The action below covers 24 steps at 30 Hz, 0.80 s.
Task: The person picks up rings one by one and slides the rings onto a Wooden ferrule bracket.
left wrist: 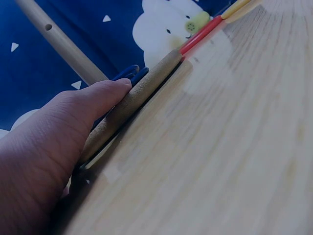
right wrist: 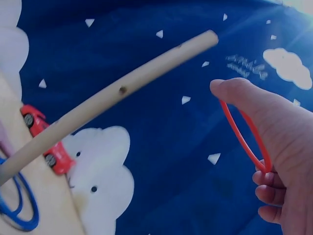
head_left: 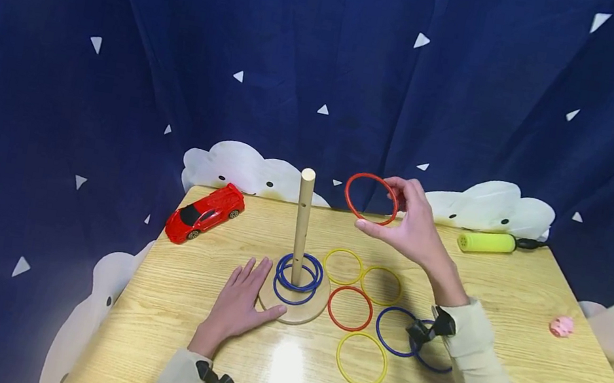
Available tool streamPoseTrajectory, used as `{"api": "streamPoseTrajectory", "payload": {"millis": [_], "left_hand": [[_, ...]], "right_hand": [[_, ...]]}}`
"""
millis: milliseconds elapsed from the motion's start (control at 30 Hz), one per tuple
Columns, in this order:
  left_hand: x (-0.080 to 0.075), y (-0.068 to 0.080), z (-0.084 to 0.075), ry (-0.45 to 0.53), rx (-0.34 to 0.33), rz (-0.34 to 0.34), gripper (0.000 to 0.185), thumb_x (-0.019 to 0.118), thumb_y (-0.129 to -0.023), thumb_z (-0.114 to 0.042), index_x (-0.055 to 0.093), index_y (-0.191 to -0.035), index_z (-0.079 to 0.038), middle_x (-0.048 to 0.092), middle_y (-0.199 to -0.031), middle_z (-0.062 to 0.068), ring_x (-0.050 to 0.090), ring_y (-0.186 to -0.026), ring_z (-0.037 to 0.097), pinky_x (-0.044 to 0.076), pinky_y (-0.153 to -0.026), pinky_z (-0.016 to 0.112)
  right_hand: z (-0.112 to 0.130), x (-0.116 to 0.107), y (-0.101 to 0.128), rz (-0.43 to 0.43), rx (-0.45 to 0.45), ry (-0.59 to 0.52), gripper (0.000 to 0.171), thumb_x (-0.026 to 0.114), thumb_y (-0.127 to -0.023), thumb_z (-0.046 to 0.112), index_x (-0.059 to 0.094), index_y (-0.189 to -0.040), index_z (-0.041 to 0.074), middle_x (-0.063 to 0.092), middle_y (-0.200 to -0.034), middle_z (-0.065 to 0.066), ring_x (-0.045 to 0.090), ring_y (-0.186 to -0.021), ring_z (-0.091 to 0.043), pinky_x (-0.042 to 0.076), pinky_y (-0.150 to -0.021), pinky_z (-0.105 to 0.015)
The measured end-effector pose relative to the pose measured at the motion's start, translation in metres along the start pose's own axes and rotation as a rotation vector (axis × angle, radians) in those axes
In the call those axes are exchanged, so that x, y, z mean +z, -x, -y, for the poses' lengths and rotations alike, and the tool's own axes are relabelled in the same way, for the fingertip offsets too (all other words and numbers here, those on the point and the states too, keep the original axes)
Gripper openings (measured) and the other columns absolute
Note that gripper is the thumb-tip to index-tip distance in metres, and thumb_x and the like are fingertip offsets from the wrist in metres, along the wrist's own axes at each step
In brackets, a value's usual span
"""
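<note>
A wooden post stands upright on a round wooden base. Several blue rings lie around the post's foot. My left hand rests at the base's left side, fingers straight. Its thumb lies on the base's rim in the left wrist view. Raised to the right of the post, my right hand holds a red ring between thumb and fingers. The ring is tilted and apart from the post, whose top shows left of the thumb in the right wrist view.
Right of the base lie another red ring, yellow rings and two blue rings, one partly behind the right wrist. A red toy car sits back left. A yellow-green cylinder and a pink toy are on the right.
</note>
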<state>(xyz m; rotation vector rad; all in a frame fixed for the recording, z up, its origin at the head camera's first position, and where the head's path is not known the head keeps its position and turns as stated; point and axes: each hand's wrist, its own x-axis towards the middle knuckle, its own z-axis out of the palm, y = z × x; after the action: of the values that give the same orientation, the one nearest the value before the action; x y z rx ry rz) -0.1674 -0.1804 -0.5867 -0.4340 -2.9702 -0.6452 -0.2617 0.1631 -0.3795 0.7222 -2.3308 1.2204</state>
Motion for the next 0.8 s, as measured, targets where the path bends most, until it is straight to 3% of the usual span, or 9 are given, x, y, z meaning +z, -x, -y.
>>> {"api": "streamPoseTrajectory", "payload": {"millis": [467,800], "left_hand": [[0.000,0.000,0.001,-0.015,-0.002,0.007,0.112,0.048,-0.087,-0.088,0.018,-0.169,-0.018,0.021,-0.174,0.001,0.011,-0.162,0.027,0.009,-0.131,0.048],[0.000,0.000,0.001,-0.012,0.004,0.000,0.111,0.048,-0.087,-0.088,0.019,-0.169,-0.018,0.021,-0.174,0.001,0.012,-0.162,0.028,0.009,-0.131,0.048]], "right_hand": [[0.056,-0.004,-0.033,0.008,-0.138,-0.106,0.082,0.100,-0.062,0.020,0.061,-0.133,0.005,0.056,-0.112,-0.005,0.051,-0.100,-0.015,0.047,-0.083,-0.023],[0.074,0.005,-0.042,0.064,-0.214,-0.126,0.086,0.102,-0.061,0.026,0.061,-0.134,0.005,0.056,-0.113,-0.005,0.055,-0.099,-0.015,0.050,-0.084,-0.021]]}}
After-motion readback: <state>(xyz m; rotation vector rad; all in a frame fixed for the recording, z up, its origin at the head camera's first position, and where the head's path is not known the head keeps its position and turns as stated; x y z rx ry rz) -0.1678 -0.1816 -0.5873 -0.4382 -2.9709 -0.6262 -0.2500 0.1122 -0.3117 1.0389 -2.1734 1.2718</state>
